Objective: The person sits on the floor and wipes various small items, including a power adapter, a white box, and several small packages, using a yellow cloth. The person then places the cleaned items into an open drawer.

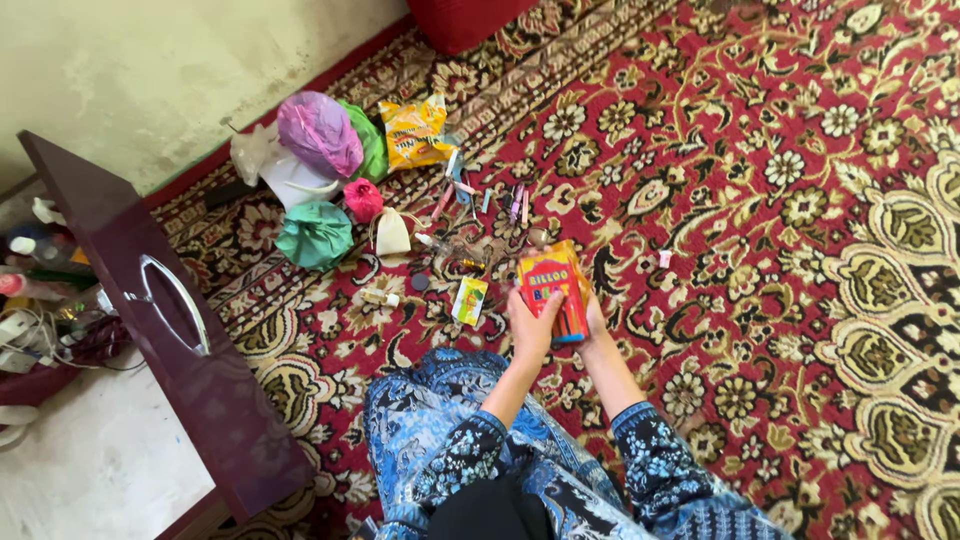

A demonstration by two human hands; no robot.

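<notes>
Two hands hold one small packet (553, 287) above a patterned carpet (800, 200). The left hand (530, 325) closes round the packet's lower left edge, and the right hand (594, 322) grips its lower right side, mostly hidden behind it. The packet is a flat rectangle, glossy, orange and yellow on top with a red printed face and a blue bottom edge.

The carpet is woven, deep red with cream and gold floral scrolls. On it lie four soft crumpled bags in a cluster: one purple bag (320, 133), one bright green bag (372, 140) behind it, one white bag (285, 172), and one teal bag (315, 236). Beside them sit one shiny yellow snack pouch (414, 131), one small pink ball (363, 199) with a rough, fibrous look, and one cream cloth pouch (392, 234). One small yellow-green card (468, 299) lies flat, near the left hand. Several thin pastel sticks (518, 203) are scattered beyond the packet; their count is unclear.

One dark, smooth wooden door (170, 340) with a single curved metal handle (180, 300) stands open at left.
</notes>
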